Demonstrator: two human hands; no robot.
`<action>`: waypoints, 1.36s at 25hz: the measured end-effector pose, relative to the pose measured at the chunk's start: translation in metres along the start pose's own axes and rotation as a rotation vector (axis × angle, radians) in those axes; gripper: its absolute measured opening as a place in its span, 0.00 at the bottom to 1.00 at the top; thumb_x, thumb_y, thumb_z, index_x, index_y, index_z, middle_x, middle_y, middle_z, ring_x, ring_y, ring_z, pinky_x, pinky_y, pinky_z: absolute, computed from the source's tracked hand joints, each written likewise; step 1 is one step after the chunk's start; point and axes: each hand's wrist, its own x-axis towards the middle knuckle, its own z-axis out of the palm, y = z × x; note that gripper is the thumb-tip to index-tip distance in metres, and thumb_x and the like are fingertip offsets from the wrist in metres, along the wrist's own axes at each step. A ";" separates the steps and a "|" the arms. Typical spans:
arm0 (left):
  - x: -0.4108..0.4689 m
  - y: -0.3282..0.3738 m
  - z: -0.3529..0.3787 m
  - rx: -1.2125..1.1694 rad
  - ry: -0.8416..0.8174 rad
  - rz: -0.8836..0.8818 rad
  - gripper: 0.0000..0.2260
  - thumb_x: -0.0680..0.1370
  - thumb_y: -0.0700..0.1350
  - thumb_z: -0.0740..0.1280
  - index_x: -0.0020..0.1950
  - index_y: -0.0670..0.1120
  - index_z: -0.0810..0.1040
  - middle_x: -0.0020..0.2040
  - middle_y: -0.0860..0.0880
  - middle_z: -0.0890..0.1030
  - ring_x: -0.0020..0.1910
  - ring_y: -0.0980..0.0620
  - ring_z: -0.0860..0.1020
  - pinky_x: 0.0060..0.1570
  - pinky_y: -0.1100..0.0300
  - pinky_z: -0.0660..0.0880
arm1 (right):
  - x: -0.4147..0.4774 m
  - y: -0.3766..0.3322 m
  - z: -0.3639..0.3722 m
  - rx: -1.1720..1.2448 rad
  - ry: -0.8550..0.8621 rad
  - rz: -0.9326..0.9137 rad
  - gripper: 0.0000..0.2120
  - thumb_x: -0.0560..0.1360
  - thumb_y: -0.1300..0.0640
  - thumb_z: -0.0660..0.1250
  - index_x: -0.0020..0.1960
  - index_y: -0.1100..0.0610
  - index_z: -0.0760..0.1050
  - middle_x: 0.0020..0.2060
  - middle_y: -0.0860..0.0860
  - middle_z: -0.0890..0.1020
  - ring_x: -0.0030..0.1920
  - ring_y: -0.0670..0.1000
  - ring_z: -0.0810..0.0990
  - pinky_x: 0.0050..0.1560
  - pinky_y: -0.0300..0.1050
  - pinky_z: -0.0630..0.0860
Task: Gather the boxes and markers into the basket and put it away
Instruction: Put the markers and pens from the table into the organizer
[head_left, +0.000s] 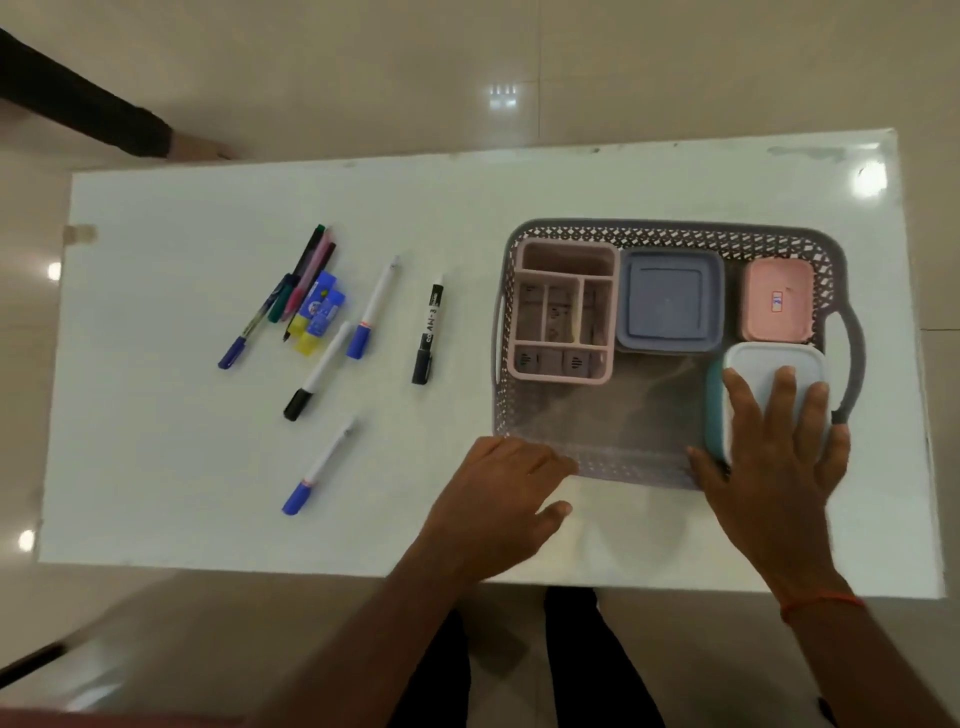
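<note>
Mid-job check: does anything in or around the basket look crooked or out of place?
Yes. The teal box, under the right hand in the basket's near right corner, sits tilted: its teal side shows beside the white lid. The pink organiser, blue box and pink box lie flat.
</note>
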 end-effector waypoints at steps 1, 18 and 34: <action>-0.012 -0.001 0.004 0.002 -0.025 0.019 0.19 0.80 0.56 0.63 0.69 0.50 0.75 0.65 0.51 0.80 0.64 0.50 0.77 0.65 0.52 0.69 | -0.016 -0.004 0.001 -0.005 0.011 0.003 0.38 0.73 0.44 0.68 0.77 0.54 0.57 0.78 0.63 0.55 0.77 0.69 0.52 0.71 0.73 0.54; -0.084 -0.124 -0.043 -0.042 0.308 -0.308 0.20 0.78 0.55 0.69 0.69 0.52 0.75 0.72 0.48 0.72 0.72 0.46 0.68 0.69 0.41 0.67 | -0.056 -0.252 -0.042 0.345 -0.043 -0.381 0.13 0.80 0.48 0.64 0.57 0.54 0.80 0.51 0.51 0.83 0.53 0.52 0.79 0.53 0.48 0.76; -0.029 -0.190 -0.032 0.258 0.318 -0.370 0.23 0.78 0.62 0.66 0.70 0.55 0.71 0.66 0.48 0.74 0.67 0.45 0.68 0.63 0.47 0.66 | 0.005 -0.305 0.051 -0.020 -0.060 -0.249 0.15 0.81 0.52 0.62 0.64 0.58 0.73 0.59 0.58 0.77 0.61 0.57 0.73 0.49 0.49 0.77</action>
